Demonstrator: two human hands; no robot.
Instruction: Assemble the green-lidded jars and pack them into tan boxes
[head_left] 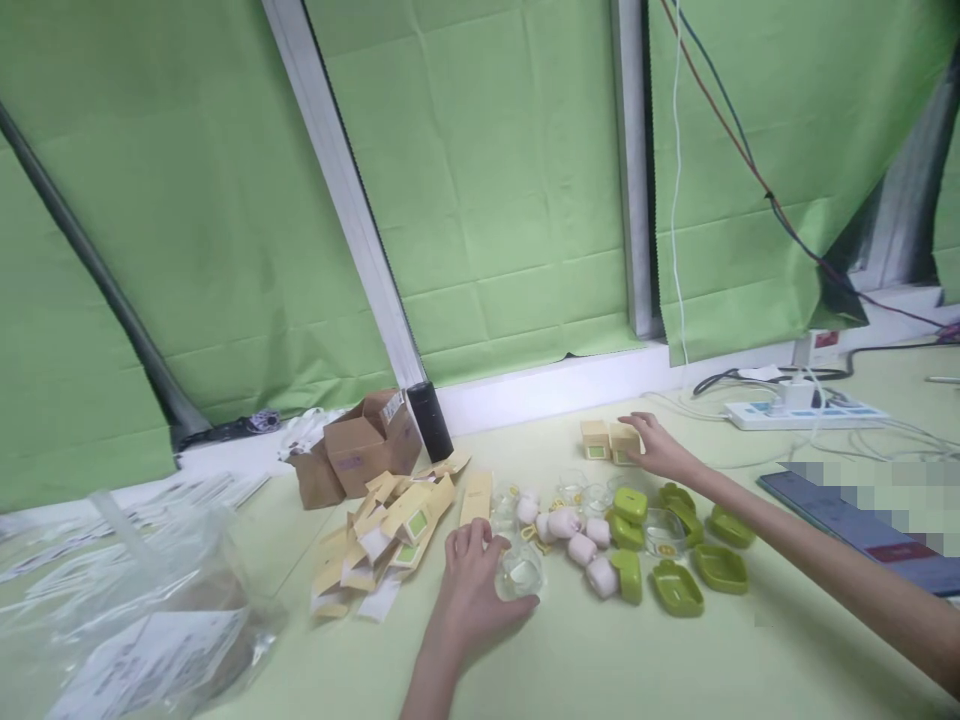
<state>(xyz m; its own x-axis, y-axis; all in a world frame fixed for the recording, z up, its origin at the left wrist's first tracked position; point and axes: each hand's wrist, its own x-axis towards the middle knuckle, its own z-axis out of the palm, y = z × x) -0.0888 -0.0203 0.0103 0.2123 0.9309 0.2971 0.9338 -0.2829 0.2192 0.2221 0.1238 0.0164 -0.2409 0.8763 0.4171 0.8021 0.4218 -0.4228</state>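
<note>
My left hand [484, 580] is curved around the left side of a clear round container [520, 572] on the table, thumb and fingers apart. Farther back, my right hand [651, 442] has its fingers closed on the right one of two small yellow boxes; the other small box [595, 440] stands beside it. Between the hands lie several pale pink rolls [564, 522] and more clear containers [573, 487]. To their right are several green lidded pieces and open green trays [677, 588]. A flat yellow carton [476, 497] lies behind my left hand.
Flattened yellow cartons [382, 540] are piled left of centre, before a brown cardboard box [367, 445] and a black cylinder [430, 420]. A clear plastic bag [172, 610] sits far left. At right are a power strip [806, 415], cables and a dark flat device [855, 530].
</note>
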